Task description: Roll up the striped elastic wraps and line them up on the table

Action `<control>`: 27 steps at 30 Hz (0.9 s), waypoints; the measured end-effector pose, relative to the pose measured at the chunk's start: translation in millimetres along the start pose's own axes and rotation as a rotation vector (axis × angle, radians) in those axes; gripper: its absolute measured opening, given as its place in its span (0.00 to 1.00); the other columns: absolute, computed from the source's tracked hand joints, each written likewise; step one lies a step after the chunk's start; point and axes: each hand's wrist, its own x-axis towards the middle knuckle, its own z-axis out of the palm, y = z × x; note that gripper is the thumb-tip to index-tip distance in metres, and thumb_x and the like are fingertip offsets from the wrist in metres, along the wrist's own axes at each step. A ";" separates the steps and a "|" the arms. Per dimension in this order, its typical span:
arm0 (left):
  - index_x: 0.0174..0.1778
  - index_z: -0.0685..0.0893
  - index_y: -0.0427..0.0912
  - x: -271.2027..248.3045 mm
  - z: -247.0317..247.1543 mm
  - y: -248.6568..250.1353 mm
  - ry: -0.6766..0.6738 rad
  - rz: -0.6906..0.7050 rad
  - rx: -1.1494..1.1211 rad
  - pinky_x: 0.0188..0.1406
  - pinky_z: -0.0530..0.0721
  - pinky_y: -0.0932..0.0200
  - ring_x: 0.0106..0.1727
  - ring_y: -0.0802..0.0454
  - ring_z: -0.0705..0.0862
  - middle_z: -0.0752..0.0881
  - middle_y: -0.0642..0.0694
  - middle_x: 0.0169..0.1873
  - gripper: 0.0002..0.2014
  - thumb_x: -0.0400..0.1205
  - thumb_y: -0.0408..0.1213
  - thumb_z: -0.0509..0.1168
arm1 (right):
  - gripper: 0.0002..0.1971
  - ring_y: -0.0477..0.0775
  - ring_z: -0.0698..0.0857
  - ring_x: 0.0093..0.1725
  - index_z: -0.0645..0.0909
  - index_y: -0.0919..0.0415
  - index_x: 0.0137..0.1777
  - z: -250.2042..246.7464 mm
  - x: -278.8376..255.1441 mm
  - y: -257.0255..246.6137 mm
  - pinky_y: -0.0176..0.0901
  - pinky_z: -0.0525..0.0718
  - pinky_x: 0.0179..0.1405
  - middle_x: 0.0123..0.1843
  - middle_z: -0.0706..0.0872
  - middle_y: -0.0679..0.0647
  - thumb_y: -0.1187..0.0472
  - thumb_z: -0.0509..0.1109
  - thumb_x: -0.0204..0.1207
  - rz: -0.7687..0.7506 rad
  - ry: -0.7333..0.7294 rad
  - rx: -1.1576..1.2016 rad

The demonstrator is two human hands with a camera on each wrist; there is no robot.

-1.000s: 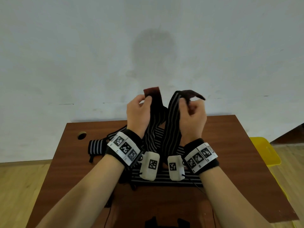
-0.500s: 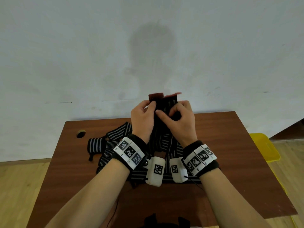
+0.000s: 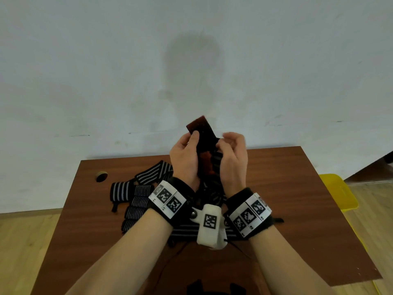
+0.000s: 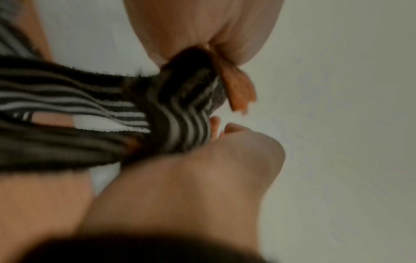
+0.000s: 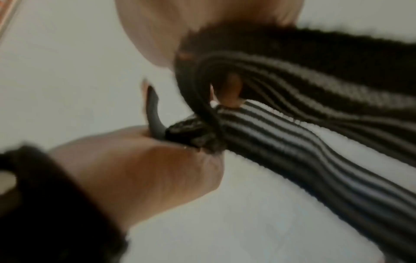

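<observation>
Since the earlier frame, our hands have closed together: left hand (image 3: 185,158) grips the striped wrap (image 3: 205,150) upright above the bench's (image 3: 297,188) far edge; right hand (image 3: 232,158) pinches its other end. We judge rolling is starting; finished rolls (image 3: 138,204) line the left side.

The black-and-white striped elastic wrap (image 3: 209,167) is ribbed woven cloth, matt, with a fuzzy dark reddish fastening patch (image 3: 200,126) at its end. The brown table (image 3: 297,188) shows a smooth wood-grain finish with slight sheen. The white wall (image 3: 106,60) is matt and scuffed.
</observation>
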 end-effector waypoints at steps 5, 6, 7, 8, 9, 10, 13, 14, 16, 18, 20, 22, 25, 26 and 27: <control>0.59 0.87 0.32 0.5 -2.2 -0.5 0.104 -0.022 -0.208 0.33 0.89 0.54 0.39 0.42 0.89 0.89 0.36 0.43 0.13 0.90 0.39 0.64 | 0.13 0.47 0.84 0.42 0.80 0.58 0.51 -3.7 -9.3 1.7 0.41 0.83 0.40 0.47 0.86 0.52 0.65 0.63 0.66 0.055 -0.371 -0.052; 0.60 0.87 0.33 3.7 -4.6 1.7 0.114 -0.007 -0.207 0.32 0.87 0.54 0.37 0.42 0.87 0.88 0.36 0.43 0.13 0.90 0.39 0.64 | 0.15 0.46 0.87 0.44 0.82 0.55 0.53 -6.3 -7.7 2.7 0.38 0.84 0.44 0.48 0.88 0.49 0.67 0.66 0.66 0.043 -0.453 -0.126; 0.59 0.87 0.33 5.3 -6.2 5.0 0.121 0.001 -0.206 0.32 0.87 0.54 0.36 0.42 0.86 0.88 0.36 0.44 0.12 0.90 0.39 0.65 | 0.17 0.44 0.89 0.48 0.84 0.51 0.54 -9.2 -5.8 3.4 0.37 0.85 0.48 0.49 0.90 0.46 0.69 0.69 0.67 0.019 -0.518 -0.184; 0.59 0.87 0.34 6.7 -7.5 8.4 0.132 0.004 -0.207 0.32 0.87 0.54 0.35 0.43 0.86 0.88 0.35 0.44 0.12 0.90 0.39 0.65 | 0.20 0.43 0.90 0.52 0.85 0.49 0.55 -12.3 -3.8 4.5 0.36 0.85 0.52 0.50 0.91 0.45 0.73 0.72 0.69 0.000 -0.565 -0.224; 0.58 0.88 0.34 7.3 -8.9 11.4 0.141 0.007 -0.202 0.30 0.86 0.55 0.32 0.45 0.86 0.88 0.35 0.43 0.12 0.90 0.39 0.65 | 0.21 0.44 0.90 0.54 0.87 0.49 0.56 -14.2 -2.3 4.4 0.37 0.85 0.55 0.50 0.92 0.45 0.75 0.73 0.70 -0.007 -0.609 -0.242; 0.57 0.87 0.33 7.8 -10.0 13.9 0.143 0.015 -0.194 0.27 0.86 0.56 0.29 0.47 0.86 0.88 0.35 0.42 0.12 0.90 0.39 0.65 | 0.19 0.47 0.91 0.55 0.89 0.52 0.56 -15.6 -0.5 4.3 0.40 0.87 0.57 0.50 0.93 0.47 0.76 0.76 0.72 -0.010 -0.644 -0.253; 0.58 0.88 0.32 8.0 -13.3 19.1 0.127 0.035 -0.174 0.42 0.93 0.46 0.42 0.40 0.92 0.92 0.32 0.49 0.13 0.90 0.39 0.66 | 0.09 0.56 0.93 0.54 0.92 0.62 0.57 -19.7 1.5 0.2 0.51 0.90 0.59 0.51 0.95 0.55 0.68 0.80 0.78 -0.013 -0.688 -0.221; 0.58 0.89 0.32 8.9 -15.2 19.3 0.119 0.048 -0.159 0.46 0.92 0.43 0.46 0.38 0.92 0.92 0.32 0.50 0.12 0.89 0.38 0.66 | 0.08 0.56 0.93 0.54 0.92 0.62 0.57 -21.0 2.5 -1.4 0.53 0.91 0.59 0.51 0.95 0.55 0.67 0.78 0.79 -0.019 -0.661 -0.207; 0.57 0.90 0.32 8.7 -19.2 19.1 0.084 0.084 -0.126 0.52 0.91 0.40 0.50 0.34 0.91 0.92 0.31 0.51 0.11 0.89 0.37 0.66 | 0.07 0.57 0.93 0.54 0.91 0.62 0.58 -22.8 5.0 -5.1 0.55 0.91 0.59 0.51 0.95 0.56 0.64 0.75 0.83 -0.018 -0.576 -0.176; 0.57 0.90 0.31 7.5 -23.3 17.7 0.035 0.114 -0.077 0.60 0.89 0.36 0.55 0.30 0.90 0.91 0.27 0.54 0.11 0.89 0.34 0.66 | 0.08 0.57 0.92 0.58 0.90 0.61 0.60 -20.7 6.6 -8.8 0.57 0.90 0.62 0.54 0.94 0.56 0.63 0.72 0.85 -0.004 -0.503 -0.125; 0.56 0.91 0.31 4.4 -25.4 14.9 -0.017 0.143 0.017 0.60 0.89 0.39 0.55 0.34 0.91 0.92 0.29 0.53 0.10 0.89 0.33 0.66 | 0.08 0.55 0.92 0.60 0.90 0.61 0.60 -16.5 6.3 -12.4 0.56 0.89 0.64 0.56 0.94 0.55 0.64 0.73 0.85 -0.020 -0.400 -0.073; 0.57 0.91 0.32 -1.6 -23.8 11.7 -0.067 0.164 0.092 0.58 0.91 0.44 0.54 0.37 0.92 0.93 0.33 0.50 0.10 0.89 0.33 0.66 | 0.06 0.53 0.93 0.57 0.92 0.61 0.55 -13.6 5.9 -16.8 0.52 0.91 0.61 0.52 0.95 0.54 0.63 0.75 0.84 -0.017 -0.300 -0.046; 0.57 0.92 0.36 -7.8 -22.1 8.6 -0.079 0.170 0.130 0.61 0.90 0.40 0.55 0.37 0.93 0.94 0.38 0.49 0.10 0.89 0.34 0.66 | 0.09 0.56 0.95 0.48 0.93 0.61 0.48 -13.0 6.7 -18.6 0.50 0.93 0.50 0.44 0.95 0.55 0.57 0.75 0.83 0.034 -0.249 -0.066; 0.57 0.92 0.37 -8.7 -22.3 7.7 -0.072 0.173 0.136 0.62 0.90 0.38 0.55 0.36 0.92 0.94 0.38 0.49 0.10 0.89 0.34 0.66 | 0.09 0.57 0.95 0.47 0.93 0.61 0.49 -13.4 7.3 -17.7 0.52 0.93 0.50 0.43 0.95 0.56 0.56 0.75 0.83 0.042 -0.248 -0.081; 0.58 0.92 0.37 -9.1 -22.9 7.0 -0.067 0.177 0.145 0.62 0.90 0.38 0.55 0.37 0.93 0.94 0.38 0.49 0.09 0.89 0.34 0.66 | 0.09 0.58 0.95 0.46 0.92 0.61 0.50 -13.7 7.5 -17.1 0.54 0.94 0.51 0.42 0.95 0.56 0.55 0.76 0.83 0.044 -0.247 -0.088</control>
